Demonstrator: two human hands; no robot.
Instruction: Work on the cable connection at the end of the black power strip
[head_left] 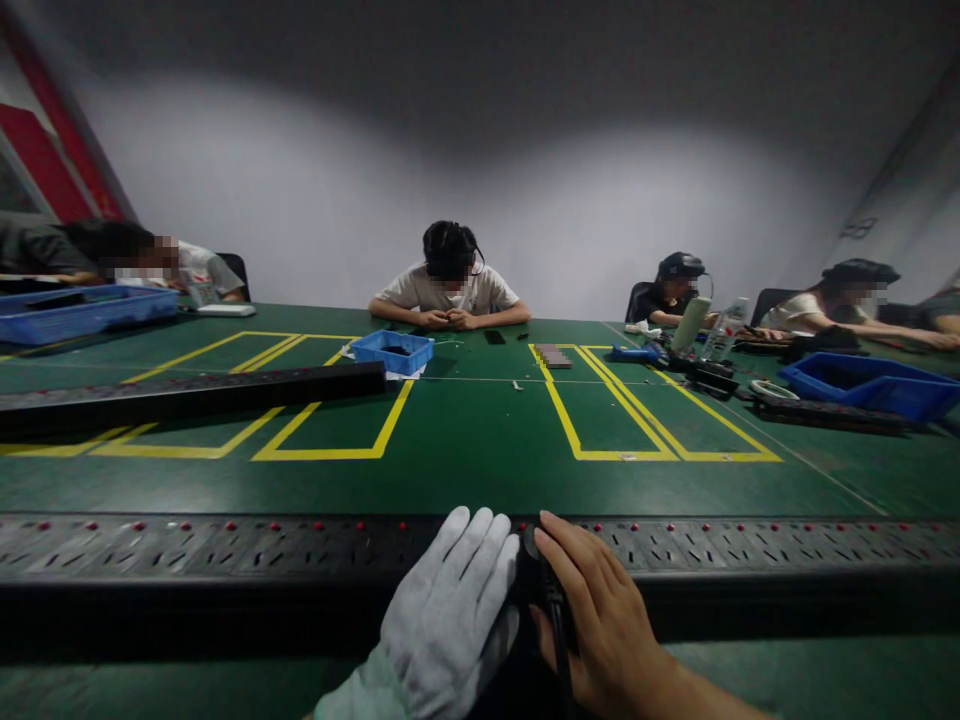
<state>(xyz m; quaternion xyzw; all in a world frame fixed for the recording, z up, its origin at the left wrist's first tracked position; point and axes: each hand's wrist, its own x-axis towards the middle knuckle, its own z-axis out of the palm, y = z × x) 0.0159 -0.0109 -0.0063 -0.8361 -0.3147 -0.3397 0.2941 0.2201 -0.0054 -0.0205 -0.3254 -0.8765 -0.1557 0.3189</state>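
A long black power strip (300, 550) with a row of small red switches and slotted sockets runs across the table in front of me. My left hand (454, 610), in a white glove, lies on the strip with its fingers stretched out side by side and holds nothing. Just to its right, my bare right hand (600, 600) has its fingers and thumb around a black plug (532, 545) that sits against the strip. From the plug a black cable (556, 620) runs down towards me. The plug's prongs are hidden.
Yellow tape lines (330, 455) mark the green table (480, 440). Another long black bar (225, 393) lies at left. A small blue bin (394, 352) stands mid-table, with larger blue bins left (82, 312) and right (874, 385). A bottle (726, 330) stands at right. Several people sit opposite.
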